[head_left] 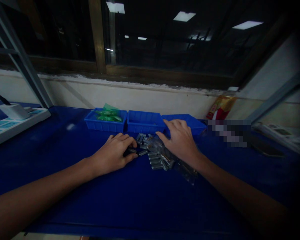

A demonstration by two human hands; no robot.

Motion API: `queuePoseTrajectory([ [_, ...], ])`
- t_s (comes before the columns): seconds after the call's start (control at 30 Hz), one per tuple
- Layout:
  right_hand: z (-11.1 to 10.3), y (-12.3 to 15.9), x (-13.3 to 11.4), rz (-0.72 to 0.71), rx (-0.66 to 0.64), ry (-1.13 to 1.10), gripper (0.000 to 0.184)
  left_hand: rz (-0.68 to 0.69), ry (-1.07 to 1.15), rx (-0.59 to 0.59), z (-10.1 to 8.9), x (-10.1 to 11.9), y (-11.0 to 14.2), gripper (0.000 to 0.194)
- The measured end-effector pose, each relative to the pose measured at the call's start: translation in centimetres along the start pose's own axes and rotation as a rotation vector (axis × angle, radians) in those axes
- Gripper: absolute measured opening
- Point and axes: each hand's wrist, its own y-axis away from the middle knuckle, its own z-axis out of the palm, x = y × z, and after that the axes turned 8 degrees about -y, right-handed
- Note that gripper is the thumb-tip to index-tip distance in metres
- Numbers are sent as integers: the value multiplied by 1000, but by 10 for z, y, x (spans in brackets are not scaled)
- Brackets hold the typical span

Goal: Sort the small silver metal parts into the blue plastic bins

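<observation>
A loose pile of small silvery metal cylinders lies on the blue table, several of them side by side in a row. A clear plastic bag is spread under and beside the pile. My left hand rests at the pile's left edge, fingers bent, thumb and forefinger apart with a cylinder between them; no firm grip shows. Over the bag's far side, my right hand has its thumb and fingers apart, fingertips near the right blue bin. Whether its palm touches the bag is hidden.
The left blue bin holds green plastic packets. Beside it stands the middle blue bin. A white power strip lies far left. A red and gold packet and a dark flat object are at the right.
</observation>
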Motion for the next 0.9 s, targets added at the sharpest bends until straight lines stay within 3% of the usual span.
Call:
queuePoseTrajectory([
  [0.2,-10,6,-19,-43,-15,-94,40,67,9,-79,-6,-10,0,14],
  [0.33,-21,14,-42,-165,-80,-293,27,67,155,8,-3,1,1,12],
  [0.47,-28,21,-61,-261,-204,-432,25,47,251,86,-5,16,3,17],
  [0.73,-25,22,-60,-260,-182,-485,10,96,230,23,-7,15,3,29],
  [0.9,-25,22,-60,-280,-222,-481,10,115,232,17,-8,14,3,31],
])
